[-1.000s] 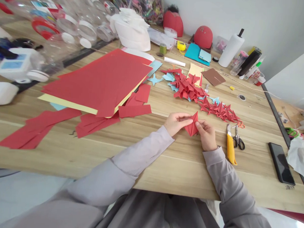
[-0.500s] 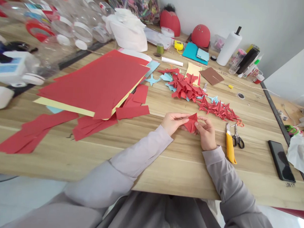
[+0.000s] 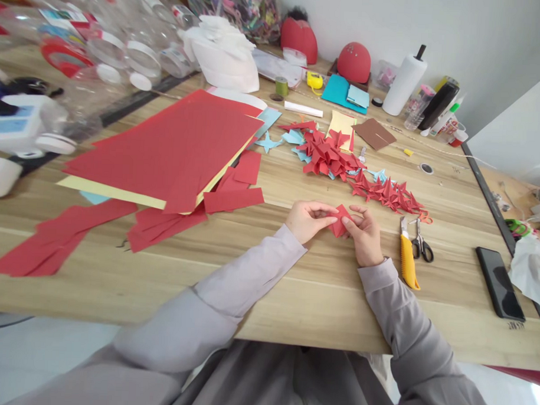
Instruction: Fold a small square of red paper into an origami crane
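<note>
A small folded piece of red paper (image 3: 339, 224) is pinched between my two hands just above the table. My left hand (image 3: 308, 220) grips its left side with thumb and fingers closed. On the other side my right hand (image 3: 364, 232) presses the paper between thumb and fingers. Beyond the hands lies a pile of folded red paper stars (image 3: 327, 152), with light blue ones (image 3: 268, 143) among and beside them. A row of red stars (image 3: 388, 193) runs on to the right.
Left of me are a stack of red sheets (image 3: 165, 145) and cut red strips (image 3: 56, 236). A yellow-handled cutter (image 3: 408, 260), black-handled scissors (image 3: 422, 246) and a phone (image 3: 500, 284) lie to the right. Clear plastic bottles (image 3: 142, 56) crowd the back left.
The red paper in my hands has become smaller and more diamond-shaped, its upper point folded down. Both hands stay in nearly the same place.
</note>
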`<state>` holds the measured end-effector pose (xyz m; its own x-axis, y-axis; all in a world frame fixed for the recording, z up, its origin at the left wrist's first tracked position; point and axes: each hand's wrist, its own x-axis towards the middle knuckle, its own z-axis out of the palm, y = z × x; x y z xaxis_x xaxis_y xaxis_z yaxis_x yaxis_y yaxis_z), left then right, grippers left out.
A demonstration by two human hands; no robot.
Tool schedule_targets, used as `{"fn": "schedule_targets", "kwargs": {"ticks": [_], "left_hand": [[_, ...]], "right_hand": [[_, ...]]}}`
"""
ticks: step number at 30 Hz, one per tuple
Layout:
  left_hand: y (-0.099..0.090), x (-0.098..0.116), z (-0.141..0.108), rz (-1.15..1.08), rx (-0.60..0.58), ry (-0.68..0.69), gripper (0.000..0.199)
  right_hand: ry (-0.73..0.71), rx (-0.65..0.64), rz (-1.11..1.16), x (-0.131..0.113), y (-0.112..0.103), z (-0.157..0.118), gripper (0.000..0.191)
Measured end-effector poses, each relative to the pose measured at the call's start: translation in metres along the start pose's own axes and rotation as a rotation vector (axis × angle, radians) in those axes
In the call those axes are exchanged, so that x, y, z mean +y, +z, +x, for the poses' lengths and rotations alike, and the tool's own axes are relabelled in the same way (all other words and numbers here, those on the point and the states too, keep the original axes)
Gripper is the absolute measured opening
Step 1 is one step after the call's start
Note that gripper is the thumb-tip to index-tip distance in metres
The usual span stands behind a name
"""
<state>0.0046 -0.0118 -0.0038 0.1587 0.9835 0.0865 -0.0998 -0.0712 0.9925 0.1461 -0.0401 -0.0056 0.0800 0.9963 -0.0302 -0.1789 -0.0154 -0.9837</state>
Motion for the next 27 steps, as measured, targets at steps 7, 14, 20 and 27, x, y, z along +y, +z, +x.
{"fn": "schedule_targets", "kwargs": {"ticks": [7,14,20,27], "left_hand": [[-0.0007,0.0023,0.0004,-0.015,0.005,-0.085,0.033],[0.001,0.0051,-0.0003,-0.076,-0.033,-0.11,0.035],[0.0014,0.0058,-0.0009,-0.057,-0.027,-0.091,0.024],[-0.0002,0.0038,0.0005,-0.103,-0.001,-0.139,0.027]], "right_hand": [[-0.003,-0.033,-0.107,-0.0001,-0.0002,-0.001,0.028],[-0.043,-0.055,-0.141,0.0002,-0.0006,-0.0012,0.028],[-0.044,-0.064,-0.146,0.0001,-0.0018,-0.0029,0.031],[-0.044,-0.095,-0.268,-0.0007,0.0002,-0.0037,0.031]]}}
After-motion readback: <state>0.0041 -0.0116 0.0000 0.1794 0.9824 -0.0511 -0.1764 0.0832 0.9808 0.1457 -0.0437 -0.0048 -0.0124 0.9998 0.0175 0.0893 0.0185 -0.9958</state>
